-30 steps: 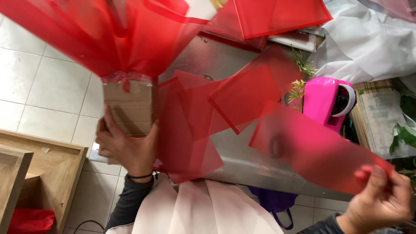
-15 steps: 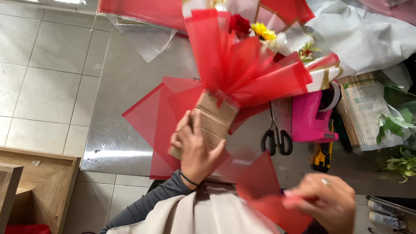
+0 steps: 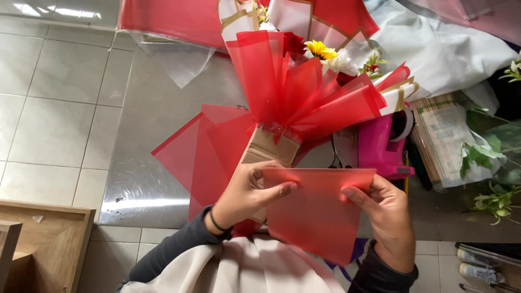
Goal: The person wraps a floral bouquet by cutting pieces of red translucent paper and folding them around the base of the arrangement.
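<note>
Bouquet (image 3: 304, 92) is seen at upper centre of frame, already sleeved in red translucent wrap, its brown paper-wrapped stem base (image 3: 268, 147) pointing down toward the person. Yellow and white blooms are visible at the top. More red sheets (image 3: 201, 152) are fanned out at centre-left under the base, on the steel tabletop (image 3: 146, 184).

Wrapping is judged mostly done: several layers are on, one more sheet is in hand, not yet applied; no ribbon or tie is seen.

Red sheet (image 3: 317, 209) is held flat at lower centre, between both hands. Left hand (image 3: 247, 192) is closed on its left edge, thumb on top; whether it also grips the base cannot be told. Right hand (image 3: 382, 211) is pinched on the right edge.

Around: white paper (image 3: 434, 49) at upper right, pink tape dispenser (image 3: 380, 144) at right of centre, greenery (image 3: 483, 157) at far right, wooden crate (image 3: 49, 244) at lower left. Dispenser sits just beside the bouquet; otherwise nothing is seen in the way.
</note>
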